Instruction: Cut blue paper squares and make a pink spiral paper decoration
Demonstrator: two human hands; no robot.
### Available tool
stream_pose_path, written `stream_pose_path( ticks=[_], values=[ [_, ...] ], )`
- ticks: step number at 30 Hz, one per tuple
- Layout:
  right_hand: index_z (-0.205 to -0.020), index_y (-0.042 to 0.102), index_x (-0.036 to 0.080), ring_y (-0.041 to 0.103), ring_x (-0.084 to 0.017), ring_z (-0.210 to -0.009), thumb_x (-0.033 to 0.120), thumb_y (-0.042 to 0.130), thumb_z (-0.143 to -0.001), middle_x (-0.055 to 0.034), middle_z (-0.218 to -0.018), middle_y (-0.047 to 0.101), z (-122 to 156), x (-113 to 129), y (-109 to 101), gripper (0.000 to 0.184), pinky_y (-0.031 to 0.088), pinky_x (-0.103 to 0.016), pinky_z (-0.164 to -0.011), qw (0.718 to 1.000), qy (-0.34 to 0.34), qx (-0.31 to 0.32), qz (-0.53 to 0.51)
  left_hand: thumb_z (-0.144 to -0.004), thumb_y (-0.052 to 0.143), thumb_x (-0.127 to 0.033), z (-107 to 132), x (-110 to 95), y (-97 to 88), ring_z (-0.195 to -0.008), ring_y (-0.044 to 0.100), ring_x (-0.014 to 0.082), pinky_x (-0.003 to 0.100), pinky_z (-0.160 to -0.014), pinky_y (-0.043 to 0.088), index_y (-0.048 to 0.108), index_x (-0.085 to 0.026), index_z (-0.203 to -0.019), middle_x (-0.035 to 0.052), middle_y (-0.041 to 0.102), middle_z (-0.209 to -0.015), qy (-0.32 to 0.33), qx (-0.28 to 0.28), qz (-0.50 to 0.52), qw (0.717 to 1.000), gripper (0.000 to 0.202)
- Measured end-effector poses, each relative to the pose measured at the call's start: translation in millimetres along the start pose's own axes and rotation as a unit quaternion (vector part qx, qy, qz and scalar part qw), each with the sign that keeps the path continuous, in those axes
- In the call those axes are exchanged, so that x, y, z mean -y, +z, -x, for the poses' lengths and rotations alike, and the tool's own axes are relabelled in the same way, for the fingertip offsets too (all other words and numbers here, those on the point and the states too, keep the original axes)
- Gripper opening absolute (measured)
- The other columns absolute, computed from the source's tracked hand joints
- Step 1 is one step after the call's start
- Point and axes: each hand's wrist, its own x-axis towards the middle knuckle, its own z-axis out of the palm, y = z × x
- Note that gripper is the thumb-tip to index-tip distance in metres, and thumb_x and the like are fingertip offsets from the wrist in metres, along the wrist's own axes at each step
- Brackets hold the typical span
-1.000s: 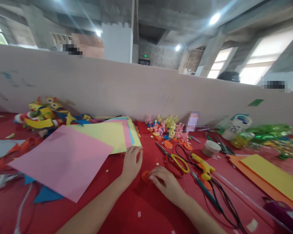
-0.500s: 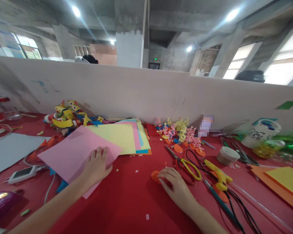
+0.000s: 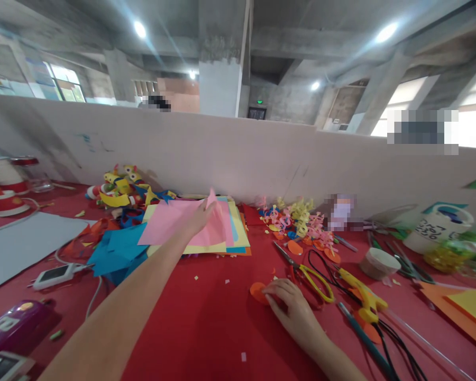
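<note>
My left hand (image 3: 204, 218) is over the stack of coloured paper, its fingers closed on a pink paper sheet (image 3: 162, 225). One edge of that sheet bends upward at the fingertips. Pale yellow paper (image 3: 241, 239) and blue paper show under the pink at the stack's edge. On the red tabletop, my right hand (image 3: 291, 307) rests with curled fingers, thumb and fingertips meeting at the rim of an orange paper circle (image 3: 257, 292). The circle lies flat. Just beyond that hand are yellow-handled scissors (image 3: 315, 280).
A yellow glue gun (image 3: 365, 296) with black cord lies at right, beside a small white tub (image 3: 380, 263). Curled paper flowers (image 3: 299, 217) stand near the partition (image 3: 238, 153). Left are folded blue paper (image 3: 117, 251), a white plug device (image 3: 53, 276) and a purple device (image 3: 14, 328).
My left hand has moved right and away from me, bringing the pink sheet onto the stack and uncovering the folded blue paper. My right hand stays at the orange circle. The view shifted slightly.
</note>
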Motion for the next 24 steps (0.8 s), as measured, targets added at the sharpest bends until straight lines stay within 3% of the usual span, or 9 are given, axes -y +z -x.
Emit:
stream_pose_path(
  ticks=[3,6,8,10,12,14,19,22,24],
  values=[
    [-0.087,0.064,0.022,0.060,-0.022,-0.087,0.021,0.047,-0.087,-0.0067,-0.087,0.067,1,0,-1,0.017,0.047,-0.040,-0.082,1.000,-0.006,-0.014,0.007,-0.093,0.028,-0.033,1,-5,-12.4,-0.112,0.052,0.0221,0.030,-0.086,0.043,0.048,-0.013,-0.123,0.0134,0.055,-0.124,-0.005,0.032,-0.017,0.999,0.041],
    [-0.088,0.065,0.023,0.060,-0.022,-0.088,0.022,0.048,-0.087,-0.0066,-0.088,0.067,1,0,-2,0.017,0.047,-0.040,-0.083,1.000,-0.004,-0.023,0.018,-0.086,0.042,-0.031,18,6,-43.6,-0.098,0.058,0.0180,0.025,-0.083,0.041,0.056,-0.012,-0.112,0.0050,0.065,-0.105,0.012,0.107,-0.048,0.993,0.036],
    [-0.089,0.065,0.023,0.060,-0.022,-0.088,0.022,0.048,-0.087,-0.0066,-0.089,0.067,1,0,-2,0.017,0.047,-0.041,-0.083,0.999,-0.003,-0.028,0.020,-0.082,0.045,-0.028,30,24,-72.3,-0.083,0.059,0.0174,0.025,-0.076,0.041,0.064,-0.010,-0.088,0.0019,0.068,-0.083,-0.004,0.171,-0.083,0.982,0.027],
    [-0.089,0.065,0.023,0.060,-0.022,-0.087,0.023,0.048,-0.087,-0.0064,-0.089,0.067,1,0,-2,0.016,0.047,-0.041,-0.083,0.999,-0.005,-0.034,0.020,-0.072,0.055,-0.022,40,48,-101.9,-0.063,0.056,0.0145,0.023,-0.065,0.041,0.062,-0.010,-0.062,-0.0023,0.061,-0.054,-0.045,0.252,-0.115,0.960,0.017],
    [-0.088,0.065,0.023,0.060,-0.022,-0.086,0.023,0.049,-0.086,-0.0059,-0.088,0.068,1,1,-1,0.016,0.048,-0.041,-0.082,0.999,-0.007,-0.035,0.020,-0.066,0.059,-0.016,48,72,-126.7,-0.046,0.049,0.0106,0.021,-0.055,0.038,0.057,-0.011,-0.051,-0.0057,0.051,-0.037,-0.094,0.333,-0.130,0.929,0.017],
    [-0.088,0.065,0.024,0.060,-0.022,-0.087,0.023,0.049,-0.086,-0.0054,-0.088,0.068,1,1,-1,0.016,0.048,-0.041,-0.082,0.999,-0.009,-0.035,0.022,-0.066,0.059,-0.015,56,94,-142.8,-0.042,0.047,0.0096,0.021,-0.052,0.037,0.056,-0.010,-0.050,-0.0059,0.049,-0.035,-0.136,0.380,-0.139,0.904,0.017],
    [-0.088,0.064,0.023,0.061,-0.022,-0.087,0.022,0.049,-0.086,-0.0054,-0.087,0.068,2,1,0,0.016,0.048,-0.041,-0.081,0.999,-0.016,-0.034,0.024,-0.061,0.065,-0.029,74,115,-146.5,-0.042,0.046,0.0130,0.023,-0.049,0.035,0.050,-0.016,-0.049,-0.0046,0.049,-0.037,-0.170,0.410,-0.155,0.882,0.024],
    [-0.089,0.064,0.024,0.061,-0.023,-0.087,0.023,0.049,-0.086,-0.0057,-0.088,0.068,2,1,0,0.016,0.048,-0.042,-0.081,0.999,-0.013,-0.034,0.024,-0.061,0.062,-0.040,84,107,-134.9,-0.050,0.050,0.0176,0.025,-0.051,0.034,0.050,-0.019,-0.052,-0.0005,0.055,-0.047,-0.110,0.408,-0.132,0.897,0.026],
    [-0.089,0.064,0.024,0.060,-0.023,-0.087,0.023,0.049,-0.086,-0.0058,-0.088,0.068,2,1,0,0.016,0.048,-0.042,-0.081,0.999,-0.012,-0.034,0.023,-0.061,0.060,-0.041,90,101,-126.0,-0.056,0.053,0.0212,0.027,-0.053,0.034,0.050,-0.020,-0.055,0.0026,0.059,-0.055,-0.068,0.377,-0.157,0.910,0.024]
  ],
)
